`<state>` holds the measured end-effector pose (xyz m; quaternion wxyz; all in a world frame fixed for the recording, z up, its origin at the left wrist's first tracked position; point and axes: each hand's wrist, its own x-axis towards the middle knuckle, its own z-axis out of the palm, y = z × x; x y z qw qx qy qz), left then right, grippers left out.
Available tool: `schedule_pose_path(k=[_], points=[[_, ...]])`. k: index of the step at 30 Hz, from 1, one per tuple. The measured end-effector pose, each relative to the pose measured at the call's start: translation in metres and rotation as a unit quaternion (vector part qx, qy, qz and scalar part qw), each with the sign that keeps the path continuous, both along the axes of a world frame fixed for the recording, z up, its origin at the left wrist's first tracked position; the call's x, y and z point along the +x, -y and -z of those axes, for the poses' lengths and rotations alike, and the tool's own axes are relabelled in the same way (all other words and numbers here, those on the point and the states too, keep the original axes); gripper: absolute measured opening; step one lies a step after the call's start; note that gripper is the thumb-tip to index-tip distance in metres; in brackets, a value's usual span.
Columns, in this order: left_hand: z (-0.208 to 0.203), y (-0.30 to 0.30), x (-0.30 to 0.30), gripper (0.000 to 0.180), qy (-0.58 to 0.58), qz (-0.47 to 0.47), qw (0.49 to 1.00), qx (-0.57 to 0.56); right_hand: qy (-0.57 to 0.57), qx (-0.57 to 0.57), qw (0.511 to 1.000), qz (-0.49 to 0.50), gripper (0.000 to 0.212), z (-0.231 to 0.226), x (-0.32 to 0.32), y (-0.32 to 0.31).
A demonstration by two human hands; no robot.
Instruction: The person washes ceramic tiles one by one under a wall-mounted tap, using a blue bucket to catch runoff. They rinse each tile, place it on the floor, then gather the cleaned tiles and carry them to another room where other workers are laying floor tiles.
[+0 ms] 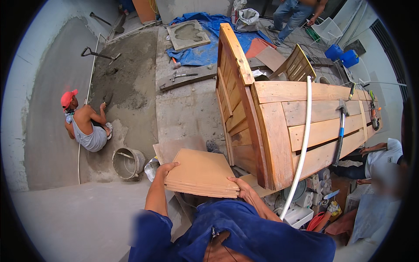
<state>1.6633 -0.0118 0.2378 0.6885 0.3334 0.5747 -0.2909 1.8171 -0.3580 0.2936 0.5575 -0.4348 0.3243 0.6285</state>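
A stack of several tan square tiles [200,168] is held level in front of my body. My left hand [166,169] grips its left edge, thumb on top and fingers beneath. On the near right corner, my right hand [241,187] holds the stack the same way, its fingers mostly hidden below. Just beyond the stack, a flat brownish board [168,150] lies partly covered by it. A grey mortar bucket [127,163] stands to the left of my left hand. The side of a wooden bench [273,144] rises close to my right hand.
A white pipe [305,126] and a hammer [341,131] rest on the bench. At left, a person in a red cap [85,118] squats on wet mortar [126,83]. A shovel [100,55] lies beyond. Other people are at far right [386,153] and at the back [292,17].
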Motion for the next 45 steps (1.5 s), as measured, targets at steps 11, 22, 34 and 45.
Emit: schedule_pose_path(k=[11, 22, 34, 45], points=[[-0.032, -0.044, 0.068, 0.045, -0.012, -0.025, 0.998, -0.057, -0.011, -0.009, 0.999, 0.03, 0.05, -0.034, 0.04, -0.053], [-0.07, -0.075, 0.151, 0.045, -0.056, -0.021, 0.993, -0.101, -0.057, -0.04, 0.993, 0.097, 0.052, -0.063, 0.077, -0.087], [-0.092, -0.096, 0.226, 0.046, -0.082, 0.053, 0.994, -0.056, -0.071, -0.023, 0.99, 0.118, 0.048, -0.069, 0.119, -0.1], [-0.081, -0.115, 0.229, 0.046, -0.026, 0.07, 0.996, -0.045, -0.028, 0.024, 0.995, 0.098, 0.047, -0.072, 0.143, -0.103]])
